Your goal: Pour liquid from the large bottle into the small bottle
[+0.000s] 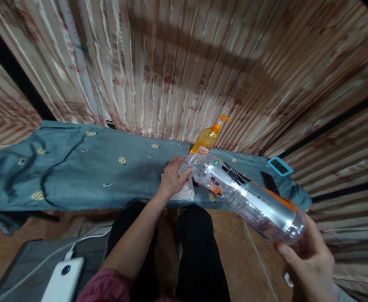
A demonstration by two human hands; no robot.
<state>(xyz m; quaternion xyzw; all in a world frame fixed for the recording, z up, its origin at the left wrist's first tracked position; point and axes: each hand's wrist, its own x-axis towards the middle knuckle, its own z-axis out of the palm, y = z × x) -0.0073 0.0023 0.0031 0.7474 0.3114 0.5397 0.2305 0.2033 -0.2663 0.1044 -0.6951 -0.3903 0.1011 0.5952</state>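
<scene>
A large clear plastic bottle [243, 195] with an orange and black label lies tilted in the air, its neck pointing away from me. My right hand [306, 260] grips its base at the lower right. My left hand [173, 176] is closed around the bottle's neck and cap end, above a white cloth [185, 193] lying on the blue-grey patterned sheet [76, 167]. Just behind the bottle's neck stands an orange pump bottle [207, 140].
A blue-framed digital device [280, 166] and a dark flat object [269, 182] lie on the sheet at the right. A striped curtain [184, 63] hangs behind. A white power bank [63, 280] with a cable rests at lower left. My dark-trousered legs [196, 251] are below.
</scene>
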